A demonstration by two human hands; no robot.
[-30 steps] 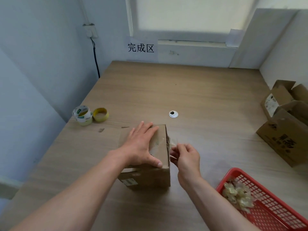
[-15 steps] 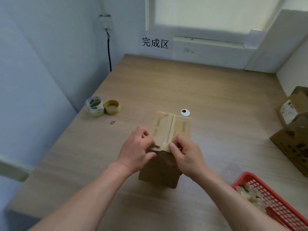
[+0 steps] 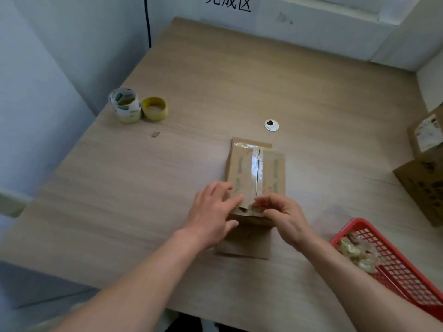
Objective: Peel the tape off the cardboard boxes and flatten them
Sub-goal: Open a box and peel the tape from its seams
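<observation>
1. the cardboard box (image 3: 275,171) sits mid-table (image 3: 215,80), taped seam up; the peel looks barely begun.
2. left hand (image 3: 212,212) presses straight fingers on the box; right hand (image 3: 282,214), fingers curled, pinches the tape (image 3: 253,171) at its near end.
3. next: probably pull that end away along the seam.

A wooden table (image 3: 239,80) bears a taped cardboard box (image 3: 271,168), tape rolls (image 3: 124,104), a red basket (image 3: 359,221) and more boxes (image 3: 424,183).

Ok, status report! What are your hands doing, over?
Left hand flat on box. Right hand pinching tape end. Tape not yet peeled. Nothing in the way.
</observation>
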